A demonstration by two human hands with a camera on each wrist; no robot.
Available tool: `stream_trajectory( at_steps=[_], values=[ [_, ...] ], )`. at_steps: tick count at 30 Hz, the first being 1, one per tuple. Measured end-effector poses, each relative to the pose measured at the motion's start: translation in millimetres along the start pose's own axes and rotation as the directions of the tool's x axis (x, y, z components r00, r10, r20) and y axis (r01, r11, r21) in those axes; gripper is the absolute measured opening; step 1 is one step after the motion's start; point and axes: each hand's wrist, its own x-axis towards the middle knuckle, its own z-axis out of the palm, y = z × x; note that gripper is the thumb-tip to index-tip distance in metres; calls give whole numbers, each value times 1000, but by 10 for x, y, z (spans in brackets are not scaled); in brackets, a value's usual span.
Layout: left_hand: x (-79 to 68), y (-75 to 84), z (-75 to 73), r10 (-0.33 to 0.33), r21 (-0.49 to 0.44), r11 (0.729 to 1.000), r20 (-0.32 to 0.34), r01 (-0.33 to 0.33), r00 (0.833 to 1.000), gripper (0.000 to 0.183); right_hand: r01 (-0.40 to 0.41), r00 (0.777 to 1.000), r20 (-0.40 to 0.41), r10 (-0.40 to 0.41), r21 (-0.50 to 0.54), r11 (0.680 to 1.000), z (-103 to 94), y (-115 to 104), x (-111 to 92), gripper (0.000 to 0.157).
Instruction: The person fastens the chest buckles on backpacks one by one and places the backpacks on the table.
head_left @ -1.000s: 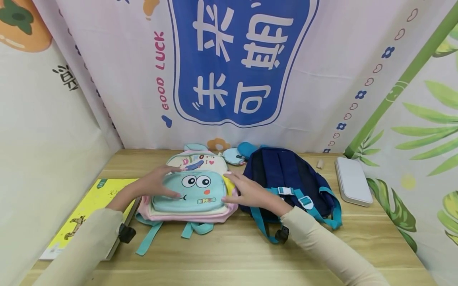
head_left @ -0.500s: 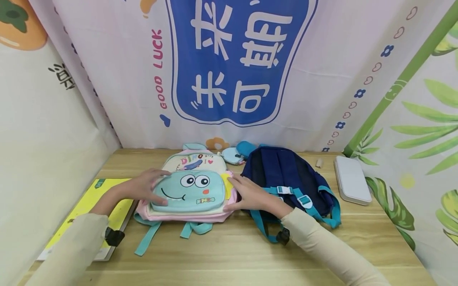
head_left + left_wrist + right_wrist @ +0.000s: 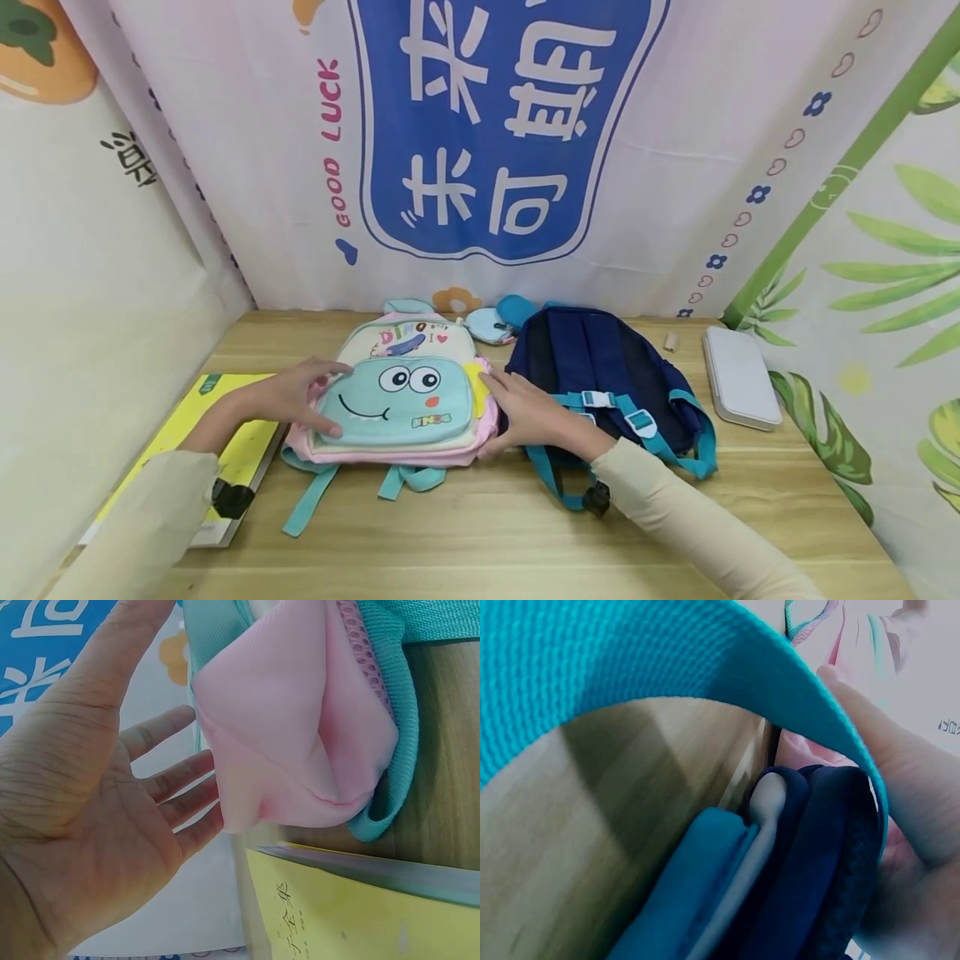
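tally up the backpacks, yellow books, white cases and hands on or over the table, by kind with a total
Backpacks: 2 (dino backpack, navy backpack)
Yellow books: 1 (book with yellow cover)
White cases: 1 (flat white case)
Hands: 2 (left hand, right hand)
Total: 6

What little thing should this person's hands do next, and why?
I'd probably have the left hand and right hand press inward for a firmer hold on the dinosaur backpack: they flank its opposite sides, and the left wrist view shows the left fingers fairly straight at its pink side, not gripping.
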Motion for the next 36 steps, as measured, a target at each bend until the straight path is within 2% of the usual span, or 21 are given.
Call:
stream_trajectory(
  at_steps=[9, 16, 21, 31, 36],
  values=[
    [-22, -43, 21, -63, 1, 998, 0, 63, 998, 100, -34, 999, -1, 34, 13, 999, 8, -37, -7, 129],
    [-8, -84, 51, -63, -1, 998, -10, 63, 998, 99, -62, 998, 10, 62, -1, 998, 2, -60, -17, 129],
    [6, -87, 49, -66, -7, 998, -4, 66, 998, 98, -53, 999, 11, 54, -16, 998, -5, -62, -11, 128],
    [40, -65, 54, -72, 1, 997, 12, 72, 997, 99, -29, 1000, 13, 28, 62, 998, 10, -8, -14, 124],
    [49, -54, 40, -76, -11, 997, 26, 76, 997, 98, 1, 999, -40, 5, 141, 990, 2, 10, 6, 118]
  ],
)
